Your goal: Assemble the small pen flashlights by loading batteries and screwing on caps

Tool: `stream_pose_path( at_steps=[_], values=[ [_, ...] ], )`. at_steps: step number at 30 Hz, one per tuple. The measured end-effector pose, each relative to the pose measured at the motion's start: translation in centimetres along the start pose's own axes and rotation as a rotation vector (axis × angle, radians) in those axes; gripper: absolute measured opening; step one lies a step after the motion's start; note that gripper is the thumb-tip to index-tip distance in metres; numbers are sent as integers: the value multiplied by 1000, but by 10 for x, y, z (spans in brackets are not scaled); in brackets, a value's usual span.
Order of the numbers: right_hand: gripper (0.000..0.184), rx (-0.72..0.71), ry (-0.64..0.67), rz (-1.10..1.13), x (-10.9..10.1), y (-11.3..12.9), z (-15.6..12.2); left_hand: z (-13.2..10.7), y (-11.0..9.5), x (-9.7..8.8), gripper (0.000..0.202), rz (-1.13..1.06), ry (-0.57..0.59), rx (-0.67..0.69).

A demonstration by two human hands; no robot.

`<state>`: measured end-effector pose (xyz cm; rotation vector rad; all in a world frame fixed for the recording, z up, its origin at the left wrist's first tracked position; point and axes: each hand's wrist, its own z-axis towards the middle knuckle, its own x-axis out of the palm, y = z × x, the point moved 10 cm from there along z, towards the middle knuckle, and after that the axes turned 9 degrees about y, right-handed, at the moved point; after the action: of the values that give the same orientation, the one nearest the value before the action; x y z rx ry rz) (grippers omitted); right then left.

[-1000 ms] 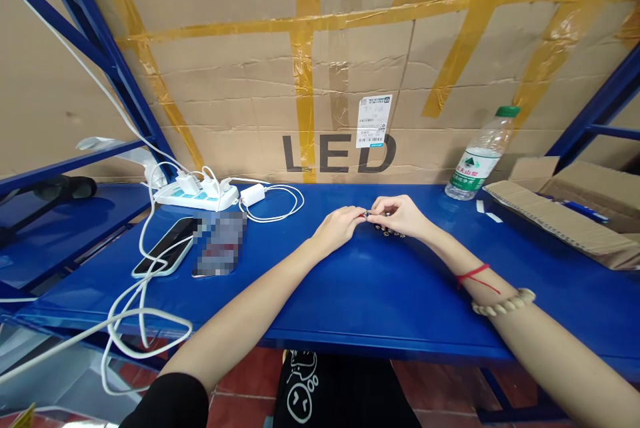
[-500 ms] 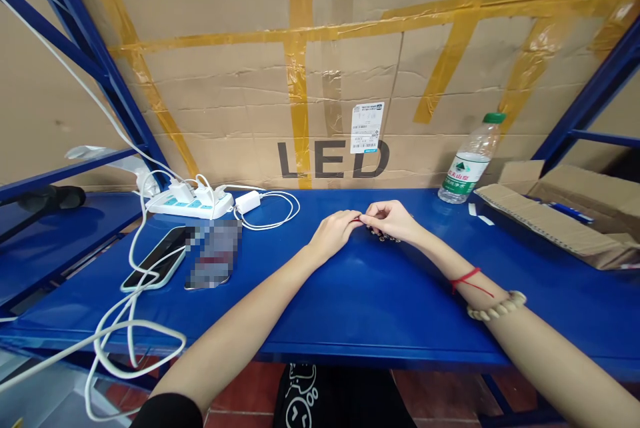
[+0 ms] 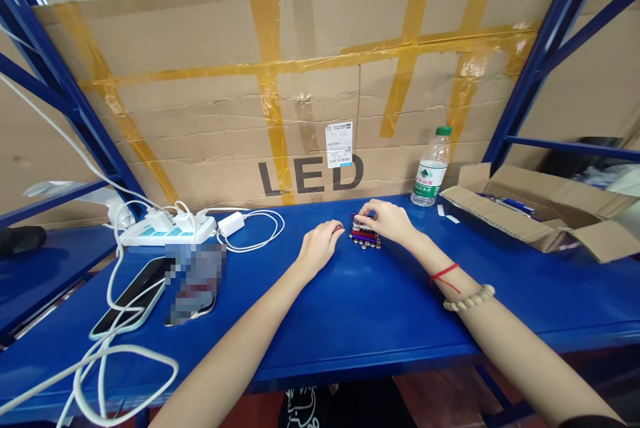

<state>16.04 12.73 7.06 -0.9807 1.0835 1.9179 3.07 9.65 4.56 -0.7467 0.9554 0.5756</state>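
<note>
Both hands out over the blue tabletop [image 3: 345,308], well apart from the near edge, a narrow gap between them. In that gap, partly under the right hand [image 3: 385,220], lies a small bundle of strips [image 3: 365,236]: red, purple and dark bands side by side, round shiny metal ends along the near side. Taken from the right hand, the bundle sits at 8 o'clock; taken from the left hand [image 3: 319,246], about 3 o'clock and just beside, not touching.

Right hand: thumb and forefinger drawn together at the bundle's far edge. Cannot tell whether they are clamped on a strip or only resting against it. Left hand: fingers closed together, pinching a thin dark-red piece [image 3: 339,228] that shows at the tips; the rest of it is hidden.

Right wrist wears a red string [image 3: 444,273] and a pale bead bracelet [image 3: 469,300].

Around the right hand: upright water bottle [image 3: 427,181], green cap, at 1 o'clock; two white paper slips [image 3: 453,219] near 3 o'clock; beyond them, also at 3, an open cardboard box [image 3: 500,220], blue things inside.

Around the left hand: white power strip [image 3: 144,233] at 9 o'clock, a white charger [image 3: 231,224] nearer with its cable looped; a phone [image 3: 143,285] at 8 o'clock, white cord across it.

At 12 o'clock, tall taped cardboard [image 3: 215,128] lettered LED, with a white label [image 3: 339,146].
</note>
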Motion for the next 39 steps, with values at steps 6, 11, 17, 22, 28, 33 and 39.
stream_pose_path(
  at_steps=[6,11,17,22,28,33,39],
  values=[
    [20,-195,130,-34,18,33,-4,1,0,3,25,66,21,-19],
    [18,-271,206,-117,27,48,-8,2,4,3,24,97,24,-52],
    [16,-160,206,-126,20,36,-6,0,1,1,25,123,39,-59],
    [16,10,239,-150,8,23,-8,0,-2,1,26,144,49,-59],
    [8,92,376,-209,12,18,-13,-1,0,-1,27,142,28,-67],
    [6,97,452,-163,21,19,-16,-2,1,0,28,165,11,-80],
    [14,69,526,-108,32,18,-17,-2,3,1,28,174,6,-81]
  ],
)
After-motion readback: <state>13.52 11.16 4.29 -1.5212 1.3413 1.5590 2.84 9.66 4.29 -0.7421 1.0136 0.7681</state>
